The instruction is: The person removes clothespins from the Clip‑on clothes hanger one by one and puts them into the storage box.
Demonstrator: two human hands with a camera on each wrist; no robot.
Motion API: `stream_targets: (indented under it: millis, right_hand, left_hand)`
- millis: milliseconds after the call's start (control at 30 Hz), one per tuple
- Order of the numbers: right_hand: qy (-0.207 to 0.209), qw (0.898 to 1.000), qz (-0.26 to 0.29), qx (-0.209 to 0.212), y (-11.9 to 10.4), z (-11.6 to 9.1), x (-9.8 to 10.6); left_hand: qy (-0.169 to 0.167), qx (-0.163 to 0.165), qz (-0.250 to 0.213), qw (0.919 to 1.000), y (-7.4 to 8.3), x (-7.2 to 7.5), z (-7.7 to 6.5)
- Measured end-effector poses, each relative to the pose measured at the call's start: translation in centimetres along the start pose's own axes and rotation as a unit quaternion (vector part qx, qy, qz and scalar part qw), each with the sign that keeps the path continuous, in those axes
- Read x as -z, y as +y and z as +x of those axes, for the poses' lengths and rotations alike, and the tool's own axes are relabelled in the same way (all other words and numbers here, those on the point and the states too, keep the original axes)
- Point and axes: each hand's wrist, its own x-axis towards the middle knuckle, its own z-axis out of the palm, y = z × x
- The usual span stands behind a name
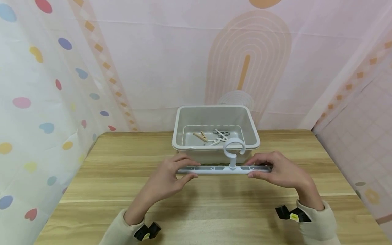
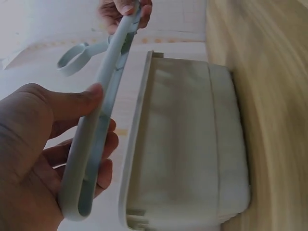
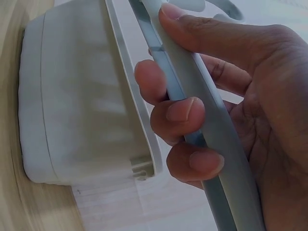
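Observation:
A pale blue-grey plastic hanger [image 1: 225, 172] with a straight bar and an open round hook [image 1: 233, 140] is held level in front of a grey bin. My left hand [image 1: 166, 175] grips the left end of the bar, thumb on the near side and fingers on the far side. At the other end, my right hand [image 1: 283, 173] holds it the same way, with fingers curled round the bar in the right wrist view. The bar's slotted side shows in the left wrist view, where the hanger [image 2: 96, 108] overlaps the background beside the bin.
The grey bin [image 1: 191, 157] stands at the back of the wooden table [image 1: 214, 217], close to the patterned curtain [image 1: 165, 68]. Several small clothespins lie inside it, among them a tan clothespin [image 1: 199, 136] and a white clothespin [image 1: 221, 134].

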Motion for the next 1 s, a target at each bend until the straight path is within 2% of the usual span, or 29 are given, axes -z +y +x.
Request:
stream_targets:
  millis: [267, 467, 733, 1000]
  right_hand:
    - [-0.013, 1.000, -0.002, 0.016, -0.5, 0.0, -0.1]
    - [-0.010, 1.000, -0.007, 0.021, -0.9, -0.6, -0.3]
    - [0.012, 0.998, -0.039, 0.038, -0.6, -1.3, -1.3]
    - [0.018, 0.997, -0.051, 0.050, 0.1, -1.5, -2.6]
  left_hand:
    - [0.028, -0.007, -0.024, 0.9993, -0.2, -0.2, -1.1]
    - [0.021, -0.015, -0.028, 0.9993, -0.3, 0.1, -1.3]
    - [0.017, -0.018, -0.031, 0.9992, -1.0, 0.1, -2.4]
    - [0.006, 0.022, -0.035, 0.9991, -1.4, 0.1, -3.8]
